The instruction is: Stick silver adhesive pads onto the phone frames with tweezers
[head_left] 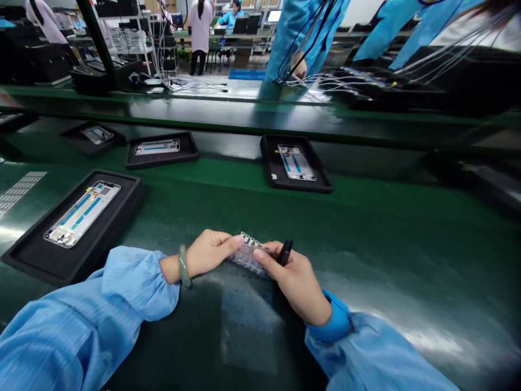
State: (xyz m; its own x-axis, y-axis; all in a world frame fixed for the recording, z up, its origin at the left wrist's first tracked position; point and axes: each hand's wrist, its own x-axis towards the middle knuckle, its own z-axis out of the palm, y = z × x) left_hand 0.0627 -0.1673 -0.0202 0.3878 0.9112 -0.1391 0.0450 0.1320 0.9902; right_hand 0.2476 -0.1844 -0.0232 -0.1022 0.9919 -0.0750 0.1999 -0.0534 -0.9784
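Observation:
In the middle of the head view, a clear plastic sheet is stretched between my two hands, with a row of small white and dark pieces along its far edge. My left hand pinches its left end between thumb and fingers. The thumb and fingers of my right hand close on the sheet's right side. A slim black tool also sits in the right hand, its end sticking up past the index finger; its exact kind is unclear. A jade-coloured bangle is on my left wrist.
A black foam tray with a phone frame stands at left. Farther back are more such trays, including one right of centre. White label sheets lie far left. Beyond a raised ledge, a person in blue handles cables.

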